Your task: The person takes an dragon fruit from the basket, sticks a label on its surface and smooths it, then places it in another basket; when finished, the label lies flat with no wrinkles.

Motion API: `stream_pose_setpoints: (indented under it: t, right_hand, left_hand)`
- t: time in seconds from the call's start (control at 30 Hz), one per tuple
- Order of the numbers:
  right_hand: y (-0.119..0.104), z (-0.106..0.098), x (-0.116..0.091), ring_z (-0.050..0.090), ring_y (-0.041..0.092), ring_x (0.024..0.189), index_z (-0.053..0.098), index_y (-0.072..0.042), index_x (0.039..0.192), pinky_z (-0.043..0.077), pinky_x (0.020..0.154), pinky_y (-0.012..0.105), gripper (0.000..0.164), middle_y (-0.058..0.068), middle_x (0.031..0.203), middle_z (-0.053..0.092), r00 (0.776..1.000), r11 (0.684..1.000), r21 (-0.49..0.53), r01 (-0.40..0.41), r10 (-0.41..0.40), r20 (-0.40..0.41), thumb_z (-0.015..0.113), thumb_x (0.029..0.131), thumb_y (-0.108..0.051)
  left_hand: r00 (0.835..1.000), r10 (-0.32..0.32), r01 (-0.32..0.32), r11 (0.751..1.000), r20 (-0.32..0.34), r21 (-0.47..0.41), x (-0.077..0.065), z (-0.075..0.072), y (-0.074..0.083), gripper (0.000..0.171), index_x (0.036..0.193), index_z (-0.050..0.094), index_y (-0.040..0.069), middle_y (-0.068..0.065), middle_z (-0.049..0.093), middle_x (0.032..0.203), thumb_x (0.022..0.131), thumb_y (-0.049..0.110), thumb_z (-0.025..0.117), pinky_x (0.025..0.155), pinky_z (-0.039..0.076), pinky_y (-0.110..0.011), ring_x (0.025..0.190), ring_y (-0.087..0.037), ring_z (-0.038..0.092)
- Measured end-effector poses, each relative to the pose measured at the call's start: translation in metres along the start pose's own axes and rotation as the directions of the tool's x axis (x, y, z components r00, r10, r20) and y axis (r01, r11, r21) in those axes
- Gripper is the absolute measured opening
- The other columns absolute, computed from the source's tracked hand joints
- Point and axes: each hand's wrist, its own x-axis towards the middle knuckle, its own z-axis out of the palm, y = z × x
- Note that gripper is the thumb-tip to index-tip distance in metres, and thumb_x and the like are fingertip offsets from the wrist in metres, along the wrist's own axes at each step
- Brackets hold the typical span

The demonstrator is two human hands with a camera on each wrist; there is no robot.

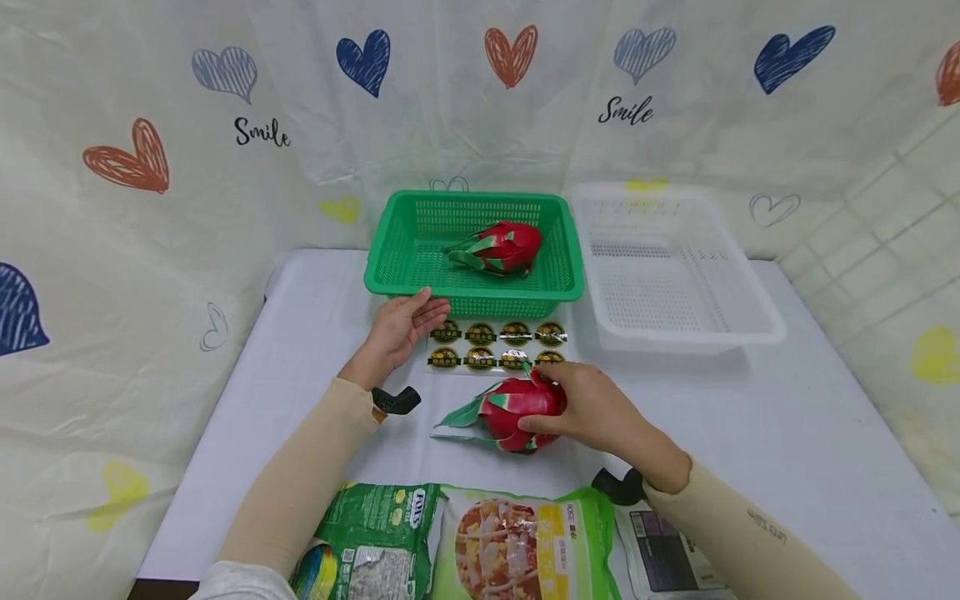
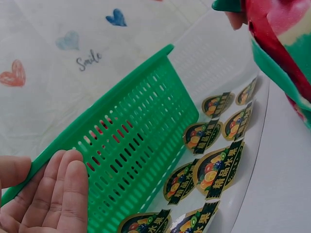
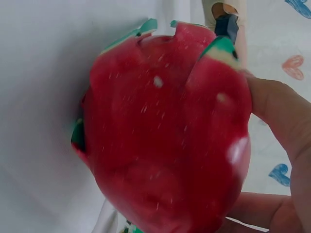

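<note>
My right hand (image 1: pixel 600 412) grips a red dragon fruit (image 1: pixel 517 408) with green-tipped scales, thumb on the near side and fingers over the far side. In the right wrist view the dragon fruit (image 3: pixel 165 131) fills the middle, so most of the fingers are hidden behind it. At the green basket (image 1: pixel 472 304), my left hand (image 1: pixel 401 329) holds the front rim near its left corner. The left wrist view has the thumb at the rim and the fingers (image 2: pixel 63 194) along the outer wall. A second dragon fruit (image 1: pixel 506 248) lies inside that basket.
A sheet of round fruit stickers (image 1: pixel 480 348) lies before the green basket. To its right stands a white basket (image 1: pixel 675 329). Along the near table edge are a green packet (image 1: pixel 375 533), a larger food bag (image 1: pixel 525 542) and a grey-white packet (image 1: pixel 667 550).
</note>
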Motion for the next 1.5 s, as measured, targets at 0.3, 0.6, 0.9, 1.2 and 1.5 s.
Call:
stream_pose_setpoints:
  t: [0.3, 0.6, 0.9, 1.2, 1.5]
  right_hand:
    - [-0.003, 0.0, 0.001, 0.067, 0.021, 0.098, 0.068, 0.001, 0.132, 0.059, 0.075, 0.031, 0.077, 0.013, 0.119, 0.075, 1.0, 1.0, 0.002, 0.025, -0.025, 0.013, 0.09, 0.078, -0.049]
    - [0.0, -0.004, 0.008, 0.067, 0.024, 0.103, 0.062, 0.002, 0.139, 0.062, 0.081, 0.038, 0.084, 0.016, 0.127, 0.072, 1.0, 1.0, 0.015, 0.011, -0.012, 0.024, 0.088, 0.08, -0.052]
    - [0.004, -0.009, 0.012, 0.069, 0.032, 0.116, 0.062, 0.001, 0.14, 0.061, 0.092, 0.048, 0.083, 0.018, 0.131, 0.071, 1.0, 0.999, 0.042, -0.005, 0.004, 0.029, 0.086, 0.081, -0.052]
    - [0.009, -0.016, 0.016, 0.067, 0.039, 0.121, 0.063, 0.004, 0.138, 0.059, 0.096, 0.053, 0.075, 0.02, 0.129, 0.072, 1.0, 0.999, 0.031, -0.016, 0.015, 0.021, 0.083, 0.087, -0.048]
    - [0.018, -0.021, 0.022, 0.069, 0.038, 0.112, 0.065, 0.003, 0.136, 0.06, 0.09, 0.052, 0.068, 0.021, 0.126, 0.073, 0.999, 0.998, 0.05, -0.036, 0.036, 0.004, 0.078, 0.091, -0.047]
  left_hand:
    - [1.0, 0.012, -0.012, 1.0, 0.001, 0.006, 0.0, -0.001, 0.002, 0.025, 0.12, 0.063, 0.003, 0.001, 0.079, 0.094, 0.109, 0.024, 0.055, 0.085, 0.061, -0.021, 0.091, -0.009, 0.077]
    - [1.0, 0.009, -0.009, 1.0, -0.001, 0.023, 0.0, 0.0, 0.002, 0.029, 0.125, 0.062, 0.002, 0.002, 0.079, 0.094, 0.109, 0.025, 0.055, 0.086, 0.061, -0.021, 0.092, -0.009, 0.077]
    - [1.0, 0.015, -0.015, 1.0, 0.007, 0.027, 0.002, -0.002, 0.002, 0.034, 0.129, 0.063, 0.0, 0.001, 0.079, 0.096, 0.108, 0.027, 0.058, 0.087, 0.061, -0.021, 0.092, -0.01, 0.077]
    - [0.996, 0.088, -0.077, 0.966, -0.035, 0.245, 0.001, -0.013, -0.005, 0.047, 0.136, 0.061, -0.006, -0.009, 0.075, 0.113, 0.105, 0.028, 0.065, 0.098, 0.059, -0.03, 0.098, -0.011, 0.074]
    - [0.974, 0.21, -0.076, 0.647, -0.082, 0.759, 0.003, -0.029, -0.017, 0.037, 0.126, 0.071, 0.001, -0.02, 0.076, 0.115, 0.098, 0.024, 0.071, 0.072, 0.056, -0.023, 0.085, -0.013, 0.069]
